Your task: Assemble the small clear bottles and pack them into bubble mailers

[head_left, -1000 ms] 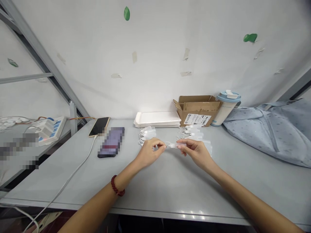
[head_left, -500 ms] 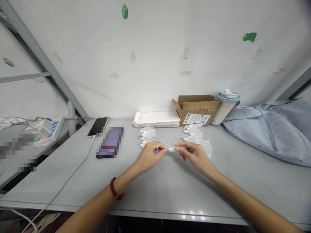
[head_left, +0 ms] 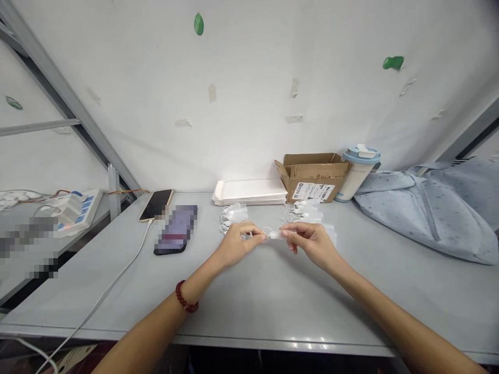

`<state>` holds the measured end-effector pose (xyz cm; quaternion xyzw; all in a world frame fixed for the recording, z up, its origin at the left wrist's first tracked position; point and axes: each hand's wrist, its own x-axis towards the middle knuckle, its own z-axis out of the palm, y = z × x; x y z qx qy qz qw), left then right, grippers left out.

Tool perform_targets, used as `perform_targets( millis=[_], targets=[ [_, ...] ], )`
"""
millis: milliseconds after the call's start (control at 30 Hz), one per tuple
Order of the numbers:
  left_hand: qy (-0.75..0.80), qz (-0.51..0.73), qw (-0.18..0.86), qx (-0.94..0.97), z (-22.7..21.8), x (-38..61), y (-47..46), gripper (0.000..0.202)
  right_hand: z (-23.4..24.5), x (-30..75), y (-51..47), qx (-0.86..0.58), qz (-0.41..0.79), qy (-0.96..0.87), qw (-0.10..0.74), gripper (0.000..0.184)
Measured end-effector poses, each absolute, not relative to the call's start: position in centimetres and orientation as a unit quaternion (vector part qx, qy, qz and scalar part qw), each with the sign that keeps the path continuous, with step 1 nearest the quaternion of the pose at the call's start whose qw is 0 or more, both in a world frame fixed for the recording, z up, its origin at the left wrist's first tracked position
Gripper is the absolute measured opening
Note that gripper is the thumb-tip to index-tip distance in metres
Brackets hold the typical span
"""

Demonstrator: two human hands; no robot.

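A small translucent dropper bottle [head_left: 275, 235] lies sideways between my hands, just above the table. My right hand [head_left: 312, 241] pinches its body between thumb and fingers. At the bottle's narrow end, my left hand [head_left: 239, 243] has thumb and fingertips closed on the tip, where a thin white loop [head_left: 268, 229] curves up; the exact pinch point is too small to make out. Several similar bottles [head_left: 307, 212] with thin white loops are lined up behind my right hand, which hides some of them. Another group of such bottles [head_left: 235, 212] lies behind my left hand.
A stack of white padded envelopes [head_left: 249, 191] and an open cardboard box [head_left: 315, 179] stand against the wall, beside a lidded cup [head_left: 356, 176]. Blue fabric [head_left: 429, 218] lies at right. Two phones [head_left: 157, 204] are at left, one on a white cable [head_left: 117, 280]. A power strip [head_left: 83, 213] sits further left.
The view has shifted slightly. Both hands keep nearly the same pose, still pinching the bottle between them.
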<state>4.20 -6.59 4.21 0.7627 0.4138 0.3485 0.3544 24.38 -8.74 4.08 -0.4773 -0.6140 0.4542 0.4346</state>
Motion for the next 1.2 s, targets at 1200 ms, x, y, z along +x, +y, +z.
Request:
perform_targets(
  millis=[1200],
  targets=[
    [0.542,0.243,0.267,0.759,6.3,-3.4,-2.5,0.024,3.5,29.1,-6.0,-0.549,0.042,-0.76,0.346,0.021]
  ],
)
